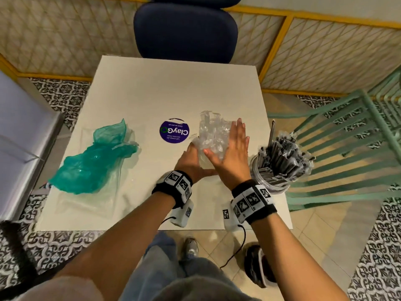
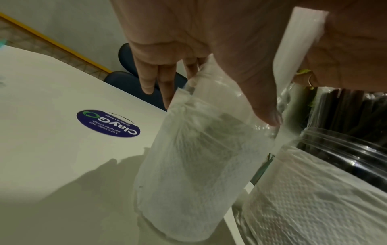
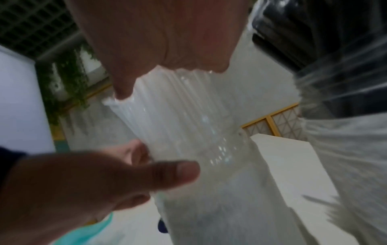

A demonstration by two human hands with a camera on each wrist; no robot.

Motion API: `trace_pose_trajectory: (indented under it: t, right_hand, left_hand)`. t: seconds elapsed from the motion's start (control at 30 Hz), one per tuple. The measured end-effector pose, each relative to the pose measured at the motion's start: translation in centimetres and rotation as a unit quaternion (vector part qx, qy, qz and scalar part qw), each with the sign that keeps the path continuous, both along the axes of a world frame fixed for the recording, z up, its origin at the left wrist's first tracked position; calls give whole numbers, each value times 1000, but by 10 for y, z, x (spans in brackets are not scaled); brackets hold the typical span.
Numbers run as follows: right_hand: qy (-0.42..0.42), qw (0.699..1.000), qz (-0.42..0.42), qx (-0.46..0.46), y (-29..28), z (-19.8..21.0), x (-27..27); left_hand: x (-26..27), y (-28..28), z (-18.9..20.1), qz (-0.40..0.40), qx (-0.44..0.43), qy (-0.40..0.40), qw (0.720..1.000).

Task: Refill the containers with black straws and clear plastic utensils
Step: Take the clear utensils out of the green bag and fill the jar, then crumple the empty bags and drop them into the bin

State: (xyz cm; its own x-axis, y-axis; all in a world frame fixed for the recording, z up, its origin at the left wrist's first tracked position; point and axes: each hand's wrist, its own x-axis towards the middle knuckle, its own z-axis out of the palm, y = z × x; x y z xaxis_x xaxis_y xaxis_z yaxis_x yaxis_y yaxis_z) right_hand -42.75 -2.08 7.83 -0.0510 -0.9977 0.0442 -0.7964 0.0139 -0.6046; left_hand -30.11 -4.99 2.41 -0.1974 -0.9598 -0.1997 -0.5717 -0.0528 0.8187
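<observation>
I see the clear jar [image 1: 208,164] of wrapped clear utensils [image 1: 213,133] at centre frame. My left hand [image 1: 188,161] grips its side; my right hand [image 1: 232,153] presses flat, fingers straight, on the utensils. Just right, the straw jar [image 1: 269,177], packed with black straws [image 1: 282,153], stands at the table [image 1: 173,88] edge. Bare table lies above; a green bag [image 1: 95,159] sits left.

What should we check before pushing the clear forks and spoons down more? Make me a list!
1. Left hand holds the clear jar steady: ok.
2. Right hand lies flat on the wrapped clear utensils: ok.
3. Utensils all inside the jar: not ok, they stick out.
4. Jar fully on the table: ok.
5. Straw jar has room beside it: not ok, very close.
6. Utensil wrappers unbroken: cannot tell.
</observation>
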Motion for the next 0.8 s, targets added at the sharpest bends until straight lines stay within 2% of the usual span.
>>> trace_pose_trajectory:
  t: [0.13, 0.2, 0.3, 0.43, 0.5, 0.57, 0.6, 0.67, 0.77, 0.8]
  right_hand:
    - [-99, 995, -26, -11, 12, 28, -1]
    - [-121, 990, -23, -73, 20, 38, 5]
    - [-132, 979, 26, -155, 29, 51, 27]
    - [-125, 965, 134, -189, 33, 36, 88]
    - [-99, 968, 189, -132, 30, 10, 125]
    - [-42, 969, 243, -11, 24, -23, 164]
    - [0, 961, 269, 55, 20, -40, 183]
    - [100, 937, 305, 140, 9, -71, 220]
    - [233, 900, 350, 116, -15, -101, 265]
    - [270, 884, 361, 124, -22, -108, 276]
  left_hand:
    - [24, 1, 13, -78, 19, 8, 997]
    - [45, 7, 20, -56, 2, -8, 998]
    - [97, 20, 34, -20, -69, -3, 997]
    - [203, 40, 43, 35, -127, -86, 988]
    - [258, 48, 41, 74, -134, -152, 977]
    - [308, 55, 32, 87, -105, -245, 960]
    - [330, 59, 22, 68, -83, -293, 950]
    - [365, 67, -1, -18, -54, -392, 918]
    - [398, 66, -34, -167, -14, -489, 856]
    - [401, 62, -41, -199, -2, -491, 848]
